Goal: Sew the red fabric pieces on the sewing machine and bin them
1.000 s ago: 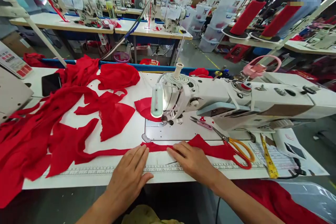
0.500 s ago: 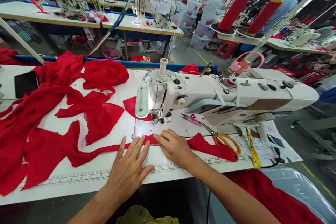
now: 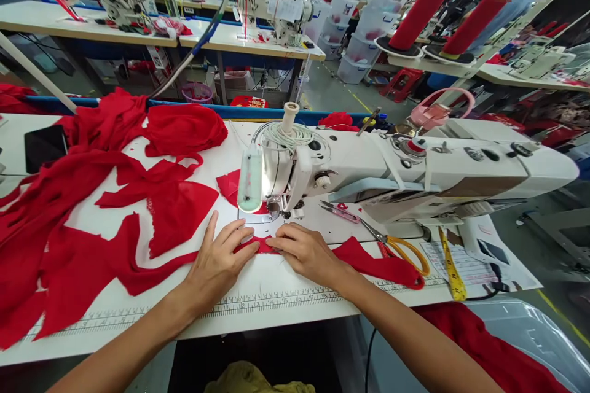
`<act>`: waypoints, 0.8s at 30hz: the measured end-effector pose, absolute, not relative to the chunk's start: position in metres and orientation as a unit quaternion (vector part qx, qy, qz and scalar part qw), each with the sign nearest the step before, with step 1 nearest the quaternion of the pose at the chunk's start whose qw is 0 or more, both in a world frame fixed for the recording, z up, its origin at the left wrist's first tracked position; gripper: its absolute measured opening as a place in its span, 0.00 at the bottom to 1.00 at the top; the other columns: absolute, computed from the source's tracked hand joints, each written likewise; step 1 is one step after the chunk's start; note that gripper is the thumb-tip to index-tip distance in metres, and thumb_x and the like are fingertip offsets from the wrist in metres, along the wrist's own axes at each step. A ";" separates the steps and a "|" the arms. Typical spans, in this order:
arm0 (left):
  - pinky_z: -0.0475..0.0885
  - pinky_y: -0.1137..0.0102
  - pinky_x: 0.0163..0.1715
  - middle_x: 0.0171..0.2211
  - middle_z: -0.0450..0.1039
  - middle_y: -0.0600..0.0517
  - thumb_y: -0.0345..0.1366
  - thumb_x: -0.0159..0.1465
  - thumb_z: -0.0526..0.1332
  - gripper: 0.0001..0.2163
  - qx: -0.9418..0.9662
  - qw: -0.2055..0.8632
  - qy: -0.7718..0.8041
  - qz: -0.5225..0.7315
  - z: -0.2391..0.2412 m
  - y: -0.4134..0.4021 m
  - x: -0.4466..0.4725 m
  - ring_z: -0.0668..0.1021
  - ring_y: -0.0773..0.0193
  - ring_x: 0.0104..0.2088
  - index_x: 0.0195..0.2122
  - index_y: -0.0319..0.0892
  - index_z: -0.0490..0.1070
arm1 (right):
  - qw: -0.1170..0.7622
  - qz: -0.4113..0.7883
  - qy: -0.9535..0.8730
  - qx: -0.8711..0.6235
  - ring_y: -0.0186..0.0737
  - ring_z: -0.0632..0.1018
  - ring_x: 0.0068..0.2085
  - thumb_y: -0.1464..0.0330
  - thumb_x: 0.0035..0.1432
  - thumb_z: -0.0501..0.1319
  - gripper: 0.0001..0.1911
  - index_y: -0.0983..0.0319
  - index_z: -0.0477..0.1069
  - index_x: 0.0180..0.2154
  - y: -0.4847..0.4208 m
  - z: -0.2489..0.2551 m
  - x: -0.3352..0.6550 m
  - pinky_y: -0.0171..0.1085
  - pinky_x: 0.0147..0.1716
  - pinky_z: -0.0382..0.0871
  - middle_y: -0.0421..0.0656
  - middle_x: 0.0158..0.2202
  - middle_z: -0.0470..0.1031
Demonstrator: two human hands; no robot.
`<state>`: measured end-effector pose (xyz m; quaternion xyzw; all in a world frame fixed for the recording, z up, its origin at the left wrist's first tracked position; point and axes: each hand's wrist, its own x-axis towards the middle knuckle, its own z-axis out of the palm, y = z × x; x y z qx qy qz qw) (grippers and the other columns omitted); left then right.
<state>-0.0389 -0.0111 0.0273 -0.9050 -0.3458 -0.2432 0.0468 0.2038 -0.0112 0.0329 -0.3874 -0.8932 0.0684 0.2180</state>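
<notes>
A narrow red fabric strip [image 3: 262, 245] lies in front of the sewing machine [image 3: 359, 163], close to its lit needle area. My left hand [image 3: 219, 264] rests over the strip, its thumb and forefinger closed on the cloth and its little finger stretched away. From the other side my right hand [image 3: 306, 255] pinches the same strip, fingers bent and the tips close to the left thumb. Part of the strip is hidden under both hands; its wider end [image 3: 375, 264] emerges at the right. Another red piece [image 3: 229, 187] lies behind the needle.
Red cloth [image 3: 87, 252] is heaped on the left, near a black phone [image 3: 45, 148]. Right of the needle lie thread snips [image 3: 341, 212], orange-handled scissors [image 3: 405, 252] and a yellow tape measure [image 3: 452, 267]. A printed ruler [image 3: 258, 304] runs along the table's front. A plastic bin [image 3: 520, 319] stands at right.
My left hand has gone from lying flat to bent, its thumb now by the strip, and has moved slightly left and forward. My right fingers have curled more around the cloth. The view has shifted slightly.
</notes>
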 end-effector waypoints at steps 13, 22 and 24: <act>0.68 0.46 0.58 0.55 0.72 0.45 0.31 0.72 0.55 0.13 -0.899 -0.047 -0.350 -0.258 0.037 0.013 -0.043 0.72 0.51 0.57 0.45 0.49 0.80 | 0.242 0.112 -0.896 -0.354 0.36 0.76 0.39 0.76 0.67 0.56 0.15 0.57 0.79 0.47 0.010 0.032 0.219 0.33 0.31 0.67 0.42 0.42 0.78; 0.56 0.30 0.59 0.56 0.72 0.46 0.38 0.69 0.62 0.09 -0.925 -0.079 -0.334 -0.162 0.035 0.037 -0.056 0.66 0.41 0.63 0.46 0.56 0.80 | 0.167 0.177 -0.895 -0.374 0.39 0.77 0.43 0.65 0.64 0.67 0.12 0.52 0.79 0.50 0.029 0.039 0.227 0.37 0.42 0.72 0.40 0.44 0.80; 0.56 0.27 0.57 0.56 0.72 0.46 0.39 0.68 0.63 0.09 -0.925 -0.117 -0.335 -0.139 0.039 0.041 -0.059 0.64 0.39 0.64 0.47 0.57 0.80 | 0.154 0.186 -0.895 -0.375 0.39 0.78 0.44 0.64 0.64 0.66 0.12 0.50 0.79 0.50 0.032 0.043 0.230 0.37 0.43 0.72 0.40 0.43 0.79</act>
